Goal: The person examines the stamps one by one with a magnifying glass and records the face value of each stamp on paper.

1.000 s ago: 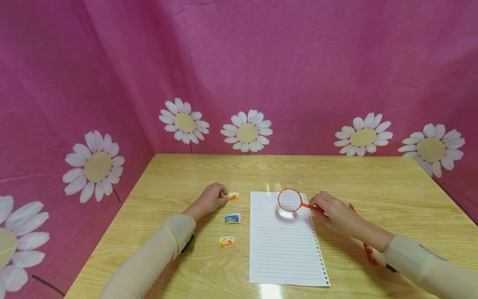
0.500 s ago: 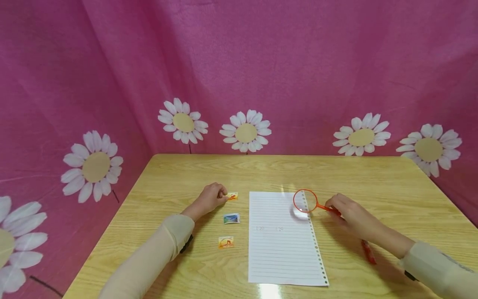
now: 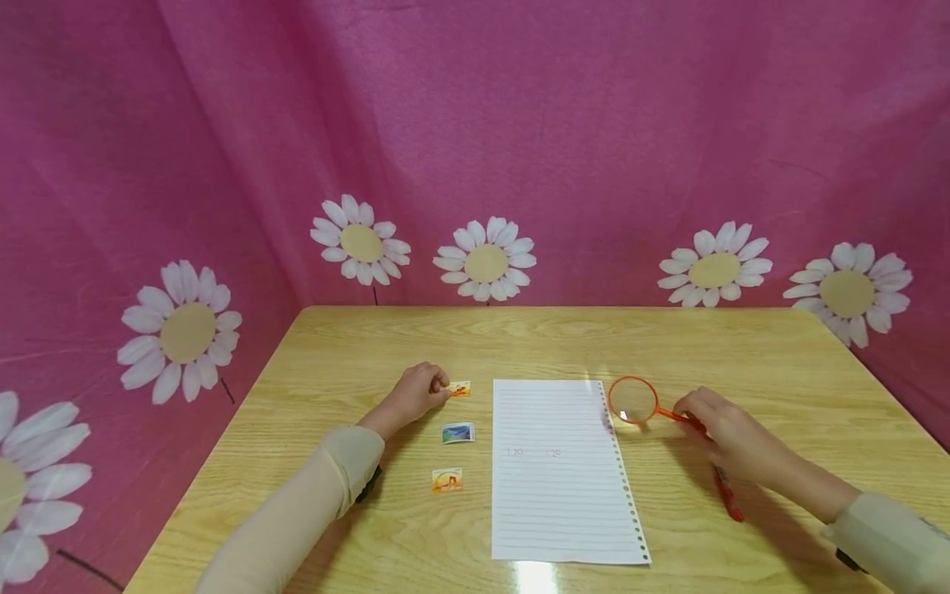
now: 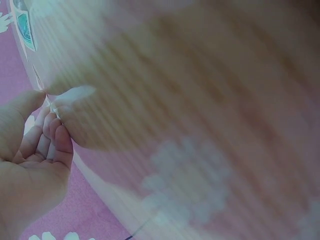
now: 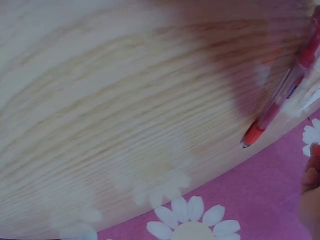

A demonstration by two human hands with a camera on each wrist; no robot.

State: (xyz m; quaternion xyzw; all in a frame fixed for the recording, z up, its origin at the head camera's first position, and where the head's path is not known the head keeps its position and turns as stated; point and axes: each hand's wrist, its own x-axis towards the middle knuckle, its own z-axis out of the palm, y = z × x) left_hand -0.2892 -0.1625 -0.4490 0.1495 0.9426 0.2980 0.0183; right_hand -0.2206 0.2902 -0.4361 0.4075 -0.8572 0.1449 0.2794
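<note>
My left hand [image 3: 416,394] pinches the left edge of a small yellow-orange stamp [image 3: 462,388] at the top of a column. The left wrist view shows the thumb [image 4: 31,102] and curled fingers meeting at that thin edge. Below it lie a blue-green stamp [image 3: 458,433] and another yellow-orange stamp [image 3: 448,480]. My right hand [image 3: 731,429] grips the handle of a red-rimmed magnifying glass [image 3: 633,400], its lens just right of the paper's upper edge. Only a sliver of the right hand [image 5: 311,182] enters the right wrist view.
A lined, punched sheet of paper [image 3: 564,503] with faint handwritten figures lies between the hands. A red pen [image 3: 727,493] lies on the wooden table [image 3: 371,330] under the right forearm. Pink daisy-patterned cloth [image 3: 579,148] hangs behind and at the left.
My right hand has carried the magnifying glass rightward, from over the sheet to beyond its right edge. More of the red pen shows. The left hand stays at the top stamp.
</note>
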